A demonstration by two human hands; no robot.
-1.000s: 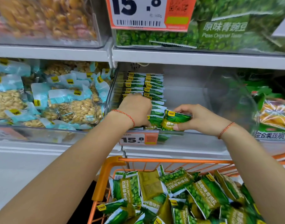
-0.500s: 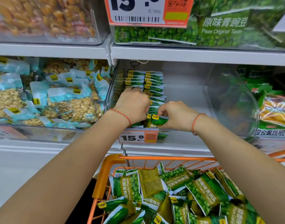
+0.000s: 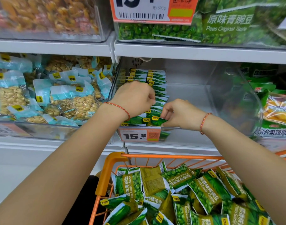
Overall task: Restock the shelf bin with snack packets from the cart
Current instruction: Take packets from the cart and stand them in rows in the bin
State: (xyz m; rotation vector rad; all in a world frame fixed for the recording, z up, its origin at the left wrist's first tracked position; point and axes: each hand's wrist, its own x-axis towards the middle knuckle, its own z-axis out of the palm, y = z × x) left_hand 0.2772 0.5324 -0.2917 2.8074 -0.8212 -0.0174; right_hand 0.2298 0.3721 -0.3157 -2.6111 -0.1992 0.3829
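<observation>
Packets (image 3: 155, 88) stand in rows at the clear bin's (image 3: 209, 101) left, mid-frame. Right hand (image 3: 181, 113) pinches the front packet (image 3: 157, 120); left hand (image 3: 135, 98) curls closed on the row. Cart (image 3: 113, 168) sits below.

Bare forearms, sleeveless to the frame edge; thin red braided cord bracelet (image 3: 204, 123) worn on each wrist.
</observation>
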